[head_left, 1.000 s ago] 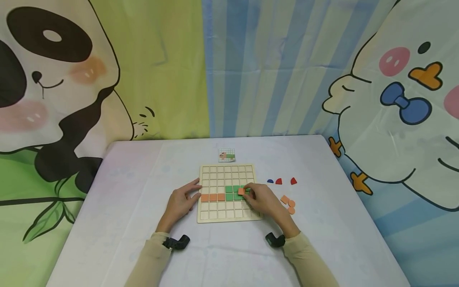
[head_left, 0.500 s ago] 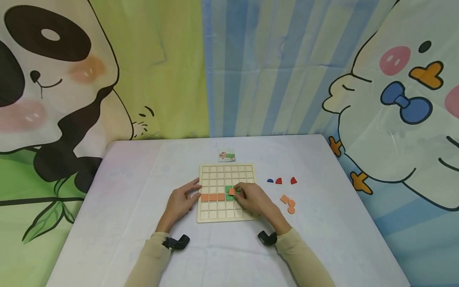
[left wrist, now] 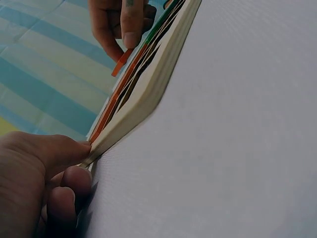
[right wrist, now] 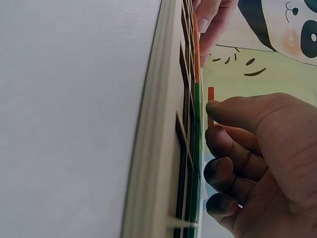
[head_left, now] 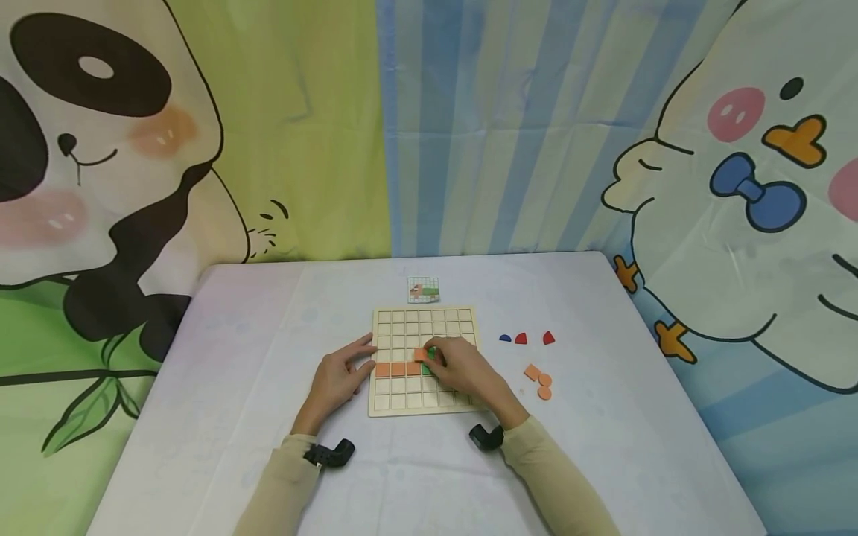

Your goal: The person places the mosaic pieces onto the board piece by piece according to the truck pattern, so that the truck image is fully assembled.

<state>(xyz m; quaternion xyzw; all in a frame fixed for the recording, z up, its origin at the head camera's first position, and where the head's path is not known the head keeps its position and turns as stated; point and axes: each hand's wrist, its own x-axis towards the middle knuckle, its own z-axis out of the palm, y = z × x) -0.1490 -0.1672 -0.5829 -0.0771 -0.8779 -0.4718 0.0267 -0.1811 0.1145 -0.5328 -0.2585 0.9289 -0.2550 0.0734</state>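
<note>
A pale wooden grid board (head_left: pixel 405 403) lies on the table. My left hand (head_left: pixel 339 377) touches its left edge with thumb and fingertips, thumb (left wrist: pixel 64 148) right at the rim in the left wrist view. Three orange square tiles (head_left: pixel 398 368) sit in a row at the board's left, and green tiles (head_left: pixel 427 369) continue to their right, partly hidden by my right hand (head_left: pixel 462 366). That hand pinches another orange square tile (head_left: pixel 420 355) between thumb and finger. In the right wrist view, the pinched tile (right wrist: pixel 211 93) stands on edge, apart from the board's surface.
A small picture card (head_left: pixel 424 289) lies beyond the board. To the right are a blue half-round piece (head_left: pixel 506 338), red quarter-round pieces (head_left: pixel 521 339), a loose orange square (head_left: pixel 532 371) and two orange discs (head_left: pixel 545 393). Printed curtains (head_left: pixel 509 134) hang behind the table.
My right hand has moved left across the board with the orange square tile, from over the green tiles to just above the orange row's right end. My left hand has stayed in place.
</note>
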